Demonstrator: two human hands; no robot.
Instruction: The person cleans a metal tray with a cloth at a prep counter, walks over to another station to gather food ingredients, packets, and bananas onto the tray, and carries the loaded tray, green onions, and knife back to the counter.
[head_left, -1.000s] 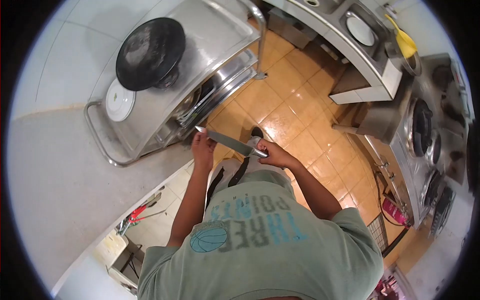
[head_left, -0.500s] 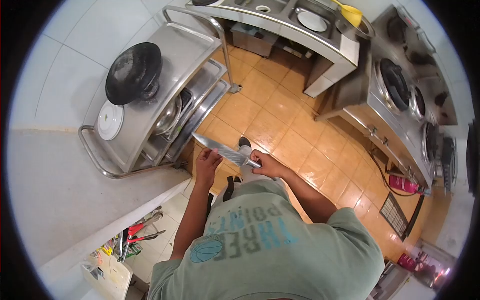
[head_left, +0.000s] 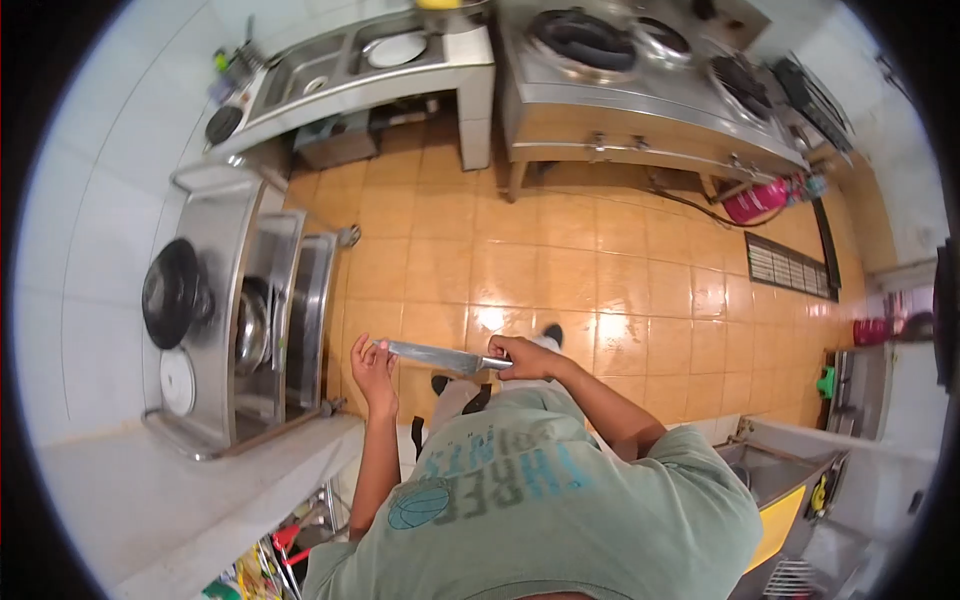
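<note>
A large knife lies roughly level in front of my body, its blade toward the left and its metal handle toward the right. My right hand is closed round the handle. At the other end, my left hand touches the blade near its tip, with thumb and fingertips against the metal and some fingers raised. Below the knife are my shoes and the tiled floor.
A steel trolley at the left bears a black wok and a white plate. Sinks stand at the back left, a stove at the back right. A pink cylinder sits beside the stove.
The view has turned to the right, so the trolley now stands farther left and the stove straight ahead. The knife has become more level, still between both hands.
</note>
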